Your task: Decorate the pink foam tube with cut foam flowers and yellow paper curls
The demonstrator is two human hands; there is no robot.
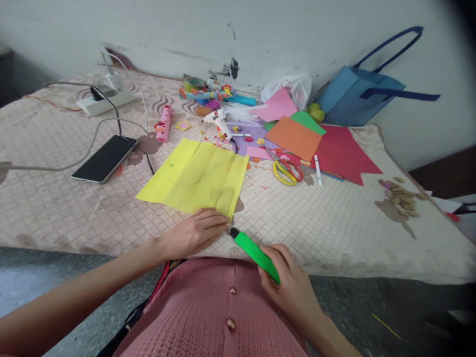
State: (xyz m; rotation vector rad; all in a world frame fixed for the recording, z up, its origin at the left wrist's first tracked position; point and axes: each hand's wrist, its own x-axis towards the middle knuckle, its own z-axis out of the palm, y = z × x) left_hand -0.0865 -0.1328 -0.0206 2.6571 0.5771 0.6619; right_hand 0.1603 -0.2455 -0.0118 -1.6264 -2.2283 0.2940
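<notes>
A creased sheet of yellow paper (201,173) lies on the table in front of me. My left hand (199,229) rests flat on its near edge, fingers stretched out toward the right corner. My right hand (288,277) is closed around a bright green pen-shaped tool (255,253) with a black front end. The tool's thin tip points at the paper's near right corner, just beside my left fingertips. Whether the tip touches the paper I cannot tell.
Behind the paper are a white glue gun (219,121), scissors (286,171), a marker (318,170) and coloured sheets (295,138). To the left lie a phone (106,158), cables and a power strip (106,101). A blue bag (360,94) stands back right; peanut-like pieces (403,198) lie right.
</notes>
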